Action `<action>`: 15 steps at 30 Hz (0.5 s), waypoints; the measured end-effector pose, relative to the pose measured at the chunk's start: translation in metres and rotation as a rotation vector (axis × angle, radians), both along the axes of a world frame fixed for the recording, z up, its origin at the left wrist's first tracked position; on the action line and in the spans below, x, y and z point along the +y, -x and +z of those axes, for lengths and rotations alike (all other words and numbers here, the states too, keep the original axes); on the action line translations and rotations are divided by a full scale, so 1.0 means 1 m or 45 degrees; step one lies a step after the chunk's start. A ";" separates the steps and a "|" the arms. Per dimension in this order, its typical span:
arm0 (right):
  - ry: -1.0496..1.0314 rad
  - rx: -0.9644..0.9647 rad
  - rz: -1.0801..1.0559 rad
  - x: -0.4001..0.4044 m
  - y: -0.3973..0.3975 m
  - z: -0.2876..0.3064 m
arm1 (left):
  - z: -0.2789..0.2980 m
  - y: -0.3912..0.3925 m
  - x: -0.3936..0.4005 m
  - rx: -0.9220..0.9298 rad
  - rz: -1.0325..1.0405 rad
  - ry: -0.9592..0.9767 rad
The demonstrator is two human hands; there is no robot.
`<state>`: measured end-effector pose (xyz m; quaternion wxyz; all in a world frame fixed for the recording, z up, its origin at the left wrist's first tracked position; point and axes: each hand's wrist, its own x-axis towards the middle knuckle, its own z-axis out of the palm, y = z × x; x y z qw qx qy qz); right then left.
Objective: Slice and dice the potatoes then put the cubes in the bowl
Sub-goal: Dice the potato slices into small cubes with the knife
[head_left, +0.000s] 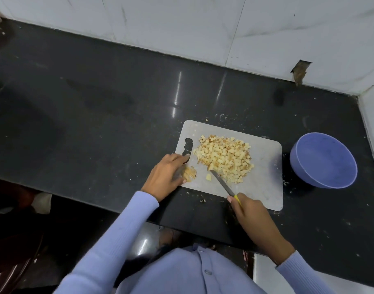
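**Diced potato heaped on the board, knife at the pile's near edge**

A pale grey rectangular plastic cutting board (264, 166) lies on the glossy black stone bench (97, 107), toward the right side and close to the near edge. A heap of small yellow potato cubes (225, 158), some with brown skin on them, covers the middle of the board. One loose potato cube (208, 177) sits apart, just near-left of the heap.

The right hand (248, 211) is closed around the yellow handle of a narrow steel-bladed knife (222, 182); the blade slants up and to the left across the board, its tip touching the near edge of the heap, close beside the loose cube.

The left hand (167, 172) rests at the board's left end, its index finger stretched toward the dark cut-out grip hole there. Its other fingers curl down over a small uncut, skin-on piece of potato (191, 172) lying at the near-left corner of the board, and appear to hold it in place.

A round lavender-blue plastic bowl (323, 161) stands on the bench just right of the board, apart from it, with no cubes visible inside. Small potato crumbs dot the bench around the board. Both forearms wear pale blue ribbed sleeves (122, 230).
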<state>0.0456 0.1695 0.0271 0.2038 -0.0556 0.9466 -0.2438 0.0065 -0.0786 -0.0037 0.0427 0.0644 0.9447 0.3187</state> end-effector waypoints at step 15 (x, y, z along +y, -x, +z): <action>0.071 0.031 -0.309 -0.014 -0.016 -0.011 | -0.020 0.017 -0.011 0.180 -0.390 -0.184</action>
